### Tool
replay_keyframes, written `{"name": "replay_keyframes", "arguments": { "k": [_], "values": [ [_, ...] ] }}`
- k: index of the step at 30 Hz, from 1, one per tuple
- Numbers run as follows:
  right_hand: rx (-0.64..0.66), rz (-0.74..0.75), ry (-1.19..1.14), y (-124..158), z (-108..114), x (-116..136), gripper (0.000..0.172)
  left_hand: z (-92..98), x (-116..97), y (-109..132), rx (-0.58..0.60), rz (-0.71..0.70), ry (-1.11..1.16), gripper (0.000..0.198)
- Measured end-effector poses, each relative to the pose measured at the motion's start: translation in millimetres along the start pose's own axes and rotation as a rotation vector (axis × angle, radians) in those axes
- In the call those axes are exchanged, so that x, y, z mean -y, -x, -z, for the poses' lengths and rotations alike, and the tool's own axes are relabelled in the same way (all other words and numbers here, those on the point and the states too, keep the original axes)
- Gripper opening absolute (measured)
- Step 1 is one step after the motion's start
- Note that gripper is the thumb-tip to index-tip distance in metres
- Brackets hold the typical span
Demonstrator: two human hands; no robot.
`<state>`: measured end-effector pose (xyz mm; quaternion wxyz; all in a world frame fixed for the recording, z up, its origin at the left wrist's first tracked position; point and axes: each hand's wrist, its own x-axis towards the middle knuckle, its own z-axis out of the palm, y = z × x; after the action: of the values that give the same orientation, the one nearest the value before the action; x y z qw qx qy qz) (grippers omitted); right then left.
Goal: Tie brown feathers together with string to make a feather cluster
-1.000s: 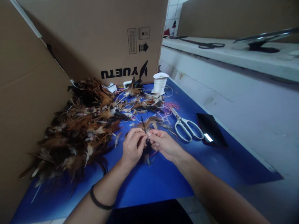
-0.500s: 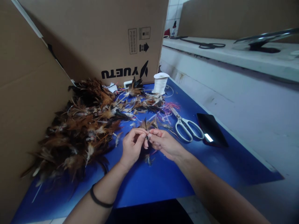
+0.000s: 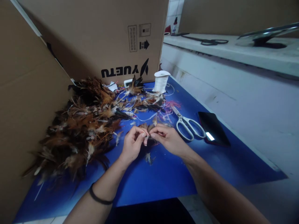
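Note:
Both hands meet over the blue tabletop [image 3: 163, 174], fingertips almost touching. My left hand [image 3: 133, 143] is closed in a pinch on a small brown feather bunch [image 3: 145, 126], whose tips stick out behind the fingers. My right hand [image 3: 169, 139] also pinches at the near end of the bunch, thumb against forefinger; what lies between those fingertips is too small to make out. A loose tuft of feather [image 3: 148, 158] lies on the table just below the hands. To the right of my right hand lie white-handled scissors [image 3: 188, 126], blades partly closed.
A large heap of brown and black feathers [image 3: 77, 137] covers the left side. Behind stand a white ribbon spool [image 3: 161, 81] and a cardboard box [image 3: 93, 37]. Pink threads [image 3: 172, 105] lie near the scissors. A black phone [image 3: 213, 129] rests at right. Black scissors [image 3: 213, 42] lie on the ledge.
My right hand has turned slightly, its fingers now more curled over the bunch. The dark strand that hung between the fingertips no longer shows. The left hand has barely moved.

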<state>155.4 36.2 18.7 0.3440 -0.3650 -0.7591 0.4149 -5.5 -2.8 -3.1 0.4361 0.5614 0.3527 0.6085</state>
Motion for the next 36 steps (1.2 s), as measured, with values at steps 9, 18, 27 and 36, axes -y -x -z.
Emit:
{"name": "replay_keyframes", "arguments": {
  "k": [9, 18, 27, 36],
  "values": [
    [-0.024, 0.176, 0.289, 6.1, 8.7, 4.9, 0.018, 0.7, 2.1, 2.0, 0.122, 0.121, 0.020, 0.013],
    [0.021, 0.250, 0.450, 11.0, 17.4, 13.3, 0.019, 0.5, -2.4, 1.1, 0.163, 0.273, -0.016, 0.020],
    [0.054, 0.264, 0.522, 13.1, 19.4, 10.8, 0.021, 1.6, 1.2, 0.4, 0.121, 0.360, -0.028, 0.023],
    [0.133, 0.319, 0.607, 15.1, 21.8, 18.1, 0.021, -1.1, -0.7, 0.2, 0.119, 0.436, -0.028, 0.031]
  ]
}}
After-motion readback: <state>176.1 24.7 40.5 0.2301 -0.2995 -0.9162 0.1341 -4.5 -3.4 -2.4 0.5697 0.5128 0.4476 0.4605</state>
